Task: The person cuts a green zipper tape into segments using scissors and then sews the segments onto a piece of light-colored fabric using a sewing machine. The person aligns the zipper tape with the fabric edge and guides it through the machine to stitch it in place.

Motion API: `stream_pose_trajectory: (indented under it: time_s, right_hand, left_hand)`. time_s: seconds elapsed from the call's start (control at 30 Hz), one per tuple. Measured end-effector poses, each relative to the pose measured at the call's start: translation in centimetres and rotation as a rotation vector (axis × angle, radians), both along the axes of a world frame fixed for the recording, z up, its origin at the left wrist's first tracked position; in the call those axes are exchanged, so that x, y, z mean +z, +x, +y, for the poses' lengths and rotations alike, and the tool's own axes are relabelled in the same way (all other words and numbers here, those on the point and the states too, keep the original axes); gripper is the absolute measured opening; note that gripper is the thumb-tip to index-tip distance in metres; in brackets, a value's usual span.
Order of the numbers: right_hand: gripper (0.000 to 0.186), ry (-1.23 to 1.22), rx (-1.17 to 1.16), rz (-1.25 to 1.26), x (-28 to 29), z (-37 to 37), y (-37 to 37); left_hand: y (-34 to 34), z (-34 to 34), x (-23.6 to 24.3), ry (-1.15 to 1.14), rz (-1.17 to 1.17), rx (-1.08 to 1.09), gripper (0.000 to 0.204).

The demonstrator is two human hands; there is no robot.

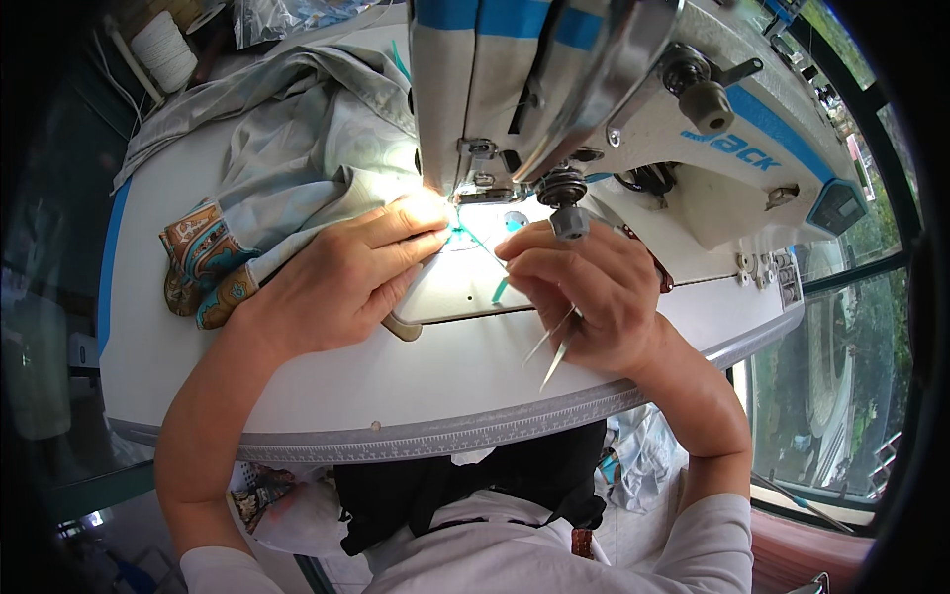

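My left hand (361, 262) lies with its fingers stretched out on the pale grey patterned garment (327, 163), close to the lit needle area of a white and blue sewing machine (742, 168). My right hand (594, 282) is closed around metal tweezers (556, 354), whose two points stick out from the palm toward me. Its fingertips are near a thin green strip (500, 289) running from the needle area; whether they pinch it is hard to tell. Glare hides the fabric edge under the presser foot.
The garment's brown and turquoise patterned end (210, 252) hangs at the left of the white table (327, 391). A white thread cone (164, 51) and a clear plastic bag (297, 18) are at the back left. A measuring scale (426, 445) follows the front edge.
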State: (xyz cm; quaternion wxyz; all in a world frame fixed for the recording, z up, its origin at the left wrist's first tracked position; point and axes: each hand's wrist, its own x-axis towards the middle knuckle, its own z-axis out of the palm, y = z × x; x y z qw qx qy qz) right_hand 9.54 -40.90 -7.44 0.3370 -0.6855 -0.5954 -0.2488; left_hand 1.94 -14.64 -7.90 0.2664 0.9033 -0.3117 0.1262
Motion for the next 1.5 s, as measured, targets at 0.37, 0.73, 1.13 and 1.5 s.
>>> stream_pose_trajectory:
  time_s: [0.37, 0.73, 1.13, 1.5]
  right_hand:
    - [0.019, -0.248, 0.102, -0.096, -0.9, 0.3, -1.0]
    - [0.021, -0.241, 0.113, -0.104, -0.9, 0.5, -1.0]
    - [0.017, -0.234, 0.101, -0.045, -0.9, 0.6, -1.3]
    - [0.017, -0.232, 0.117, -0.044, -0.9, 0.8, -1.2]
  left_hand:
    - [-0.1, 0.0, 0.1, 0.023, -0.023, 0.011, 0.030]
    - [-0.6, -0.6, 0.7, 0.064, 0.045, 0.001, 0.038]
    - [-0.4, -0.3, 0.4, 0.047, 0.086, 0.000, 0.038]
    - [-0.2, -0.2, 0.4, -0.003, 0.076, 0.003, 0.034]
